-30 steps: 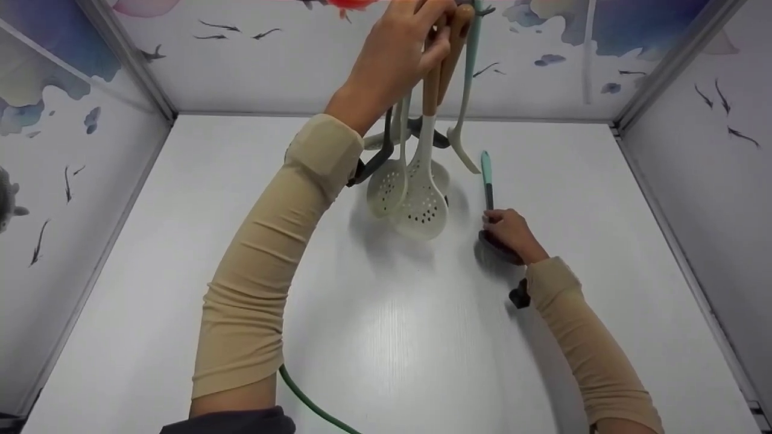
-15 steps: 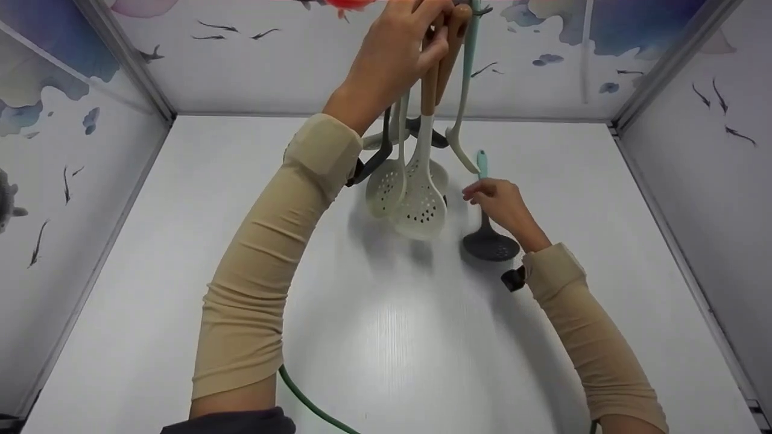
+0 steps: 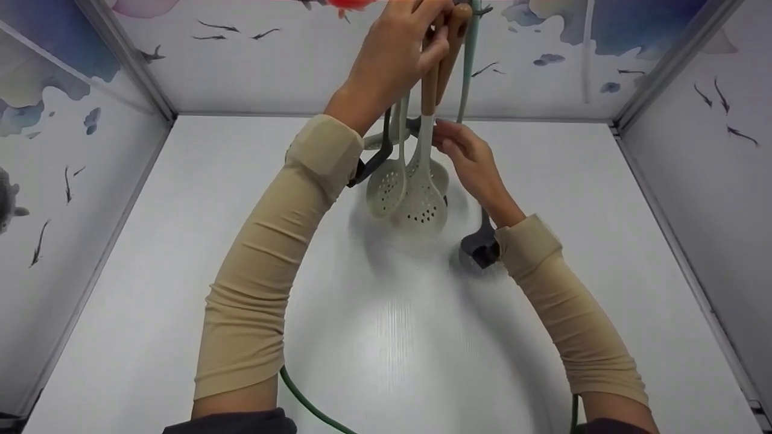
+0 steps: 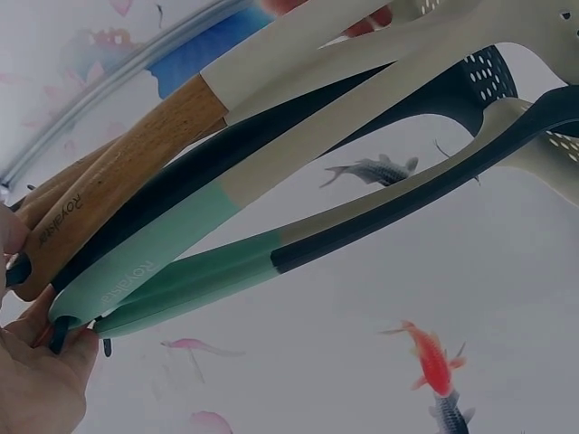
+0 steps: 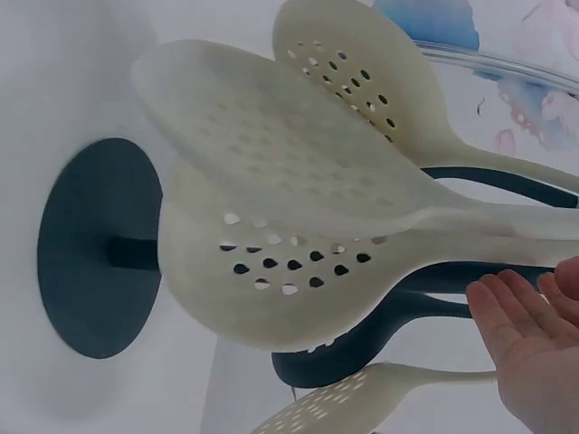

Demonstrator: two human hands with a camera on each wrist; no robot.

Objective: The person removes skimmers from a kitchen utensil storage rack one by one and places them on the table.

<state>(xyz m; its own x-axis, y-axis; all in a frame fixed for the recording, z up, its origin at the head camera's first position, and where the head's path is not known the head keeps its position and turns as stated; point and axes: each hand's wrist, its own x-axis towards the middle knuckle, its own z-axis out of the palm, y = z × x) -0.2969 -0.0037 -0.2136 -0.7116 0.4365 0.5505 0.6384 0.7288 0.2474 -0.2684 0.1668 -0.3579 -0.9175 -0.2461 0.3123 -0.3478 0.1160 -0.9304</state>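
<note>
Several kitchen utensils hang in a bunch over the back of the white table (image 3: 386, 337). Among them are cream slotted spoons (image 3: 422, 205), dark ones and a pale teal-handled one (image 3: 467, 66). My left hand (image 3: 422, 42) is raised and grips the wooden and teal handle tops (image 4: 127, 172). My right hand (image 3: 446, 135) reaches up to the cream handles with straight fingers and holds nothing (image 5: 534, 334). Whether it touches them is unclear. A dark ladle (image 3: 479, 241) lies on the table under my right wrist. The right wrist view shows the slotted spoons (image 5: 298, 181) close up.
A dark round disc (image 5: 90, 244) sits on the table below the hanging spoons. Painted fish panels wall the table on the left (image 3: 72, 150), back and right (image 3: 711, 138). A green cable (image 3: 307, 401) runs along the near edge.
My right hand has left the dark ladle on the table and risen to the hanging handles. The left hand has kept its grip at the top.
</note>
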